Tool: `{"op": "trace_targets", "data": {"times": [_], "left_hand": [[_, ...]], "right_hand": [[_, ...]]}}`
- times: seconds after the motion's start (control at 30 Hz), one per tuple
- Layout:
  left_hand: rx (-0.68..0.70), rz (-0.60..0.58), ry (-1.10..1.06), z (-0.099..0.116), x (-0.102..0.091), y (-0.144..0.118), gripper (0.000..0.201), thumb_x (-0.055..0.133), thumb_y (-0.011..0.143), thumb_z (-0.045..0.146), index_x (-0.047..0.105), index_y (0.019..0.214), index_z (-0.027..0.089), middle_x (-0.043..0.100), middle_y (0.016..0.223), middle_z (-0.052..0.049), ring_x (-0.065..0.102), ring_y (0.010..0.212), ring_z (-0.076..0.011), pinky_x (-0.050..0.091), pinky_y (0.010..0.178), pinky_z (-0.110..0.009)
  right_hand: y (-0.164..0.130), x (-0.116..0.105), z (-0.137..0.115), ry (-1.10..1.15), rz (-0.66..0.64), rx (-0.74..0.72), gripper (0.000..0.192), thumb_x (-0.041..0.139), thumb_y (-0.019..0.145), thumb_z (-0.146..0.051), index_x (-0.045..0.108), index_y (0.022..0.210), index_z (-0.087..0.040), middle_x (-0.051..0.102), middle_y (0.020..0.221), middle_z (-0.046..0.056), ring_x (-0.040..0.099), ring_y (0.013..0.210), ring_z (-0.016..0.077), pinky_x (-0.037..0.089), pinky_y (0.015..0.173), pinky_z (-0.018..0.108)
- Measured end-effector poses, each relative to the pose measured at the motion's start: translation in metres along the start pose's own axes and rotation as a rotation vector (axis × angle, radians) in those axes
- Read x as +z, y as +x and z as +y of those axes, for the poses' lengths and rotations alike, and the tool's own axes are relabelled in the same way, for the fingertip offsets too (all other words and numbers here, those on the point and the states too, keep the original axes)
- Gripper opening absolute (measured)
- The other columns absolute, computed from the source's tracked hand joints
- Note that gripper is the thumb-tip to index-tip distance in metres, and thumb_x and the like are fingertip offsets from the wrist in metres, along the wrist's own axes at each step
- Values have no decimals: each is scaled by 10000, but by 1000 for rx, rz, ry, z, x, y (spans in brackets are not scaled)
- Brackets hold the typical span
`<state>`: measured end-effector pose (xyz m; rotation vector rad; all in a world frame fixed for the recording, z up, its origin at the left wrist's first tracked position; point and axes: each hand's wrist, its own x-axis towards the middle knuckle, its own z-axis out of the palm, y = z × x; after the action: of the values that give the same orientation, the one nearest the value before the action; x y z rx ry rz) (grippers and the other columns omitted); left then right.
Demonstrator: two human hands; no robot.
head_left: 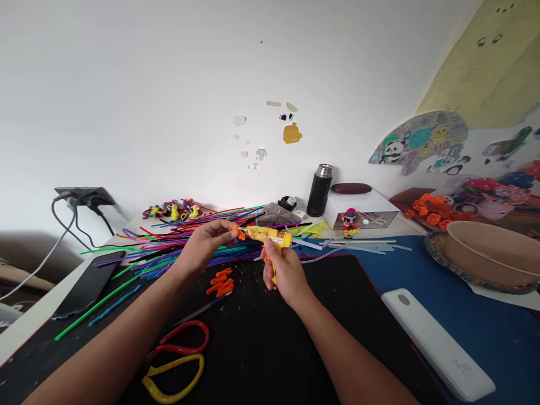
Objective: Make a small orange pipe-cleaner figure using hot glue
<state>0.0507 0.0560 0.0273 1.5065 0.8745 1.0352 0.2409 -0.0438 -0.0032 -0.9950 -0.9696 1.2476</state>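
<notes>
Behind the desk, a white wall is dotted with stickers. A black mat is spread over the desk's near middle, and a blue mat is seen beyond its right edge. Above the black mat, toward its far edge, a yellow glue gun is gripped by the right hand, its handle wrapped by the fingers and its nozzle pointed left. By the left hand, a small orange piece is pinched narrowly between thumb and fingertips at the nozzle; whether the two actually touch cannot quite be told, as both are small here. More orange strips are grouped on the mat below. Near the mat's near left corner, scissors are laid, their blades hidden by the left forearm. Pipe cleaners are heaped across the mat's far left corner, beside a black phone at its left edge. By the desk's far edge, a flask is stood next to a white box.
</notes>
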Motion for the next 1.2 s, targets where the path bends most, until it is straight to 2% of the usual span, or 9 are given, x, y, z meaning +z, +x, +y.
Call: {"op": "trace_targets", "data": {"times": [0.37,1.2], "left_hand": [[-24,-11,-11,5,5,-2,420,990,639,510,794,812,182,749,798,-40,607,697,-161,499,669,-287],[-11,9,6,6,4,-3,420,978,653,518,794,837,188,754,781,-42,625,695,-176,507,677,-304]], "right_hand": [[0,-2,7,-65,-3,-6,673,592,865,-883,560,729,-225,435,362,-82,417,286,99,283,340,215],[-1,0,0,-82,33,6,688,597,823,-911,527,702,-238,406,358,-87,427,283,107,264,328,216]]}}
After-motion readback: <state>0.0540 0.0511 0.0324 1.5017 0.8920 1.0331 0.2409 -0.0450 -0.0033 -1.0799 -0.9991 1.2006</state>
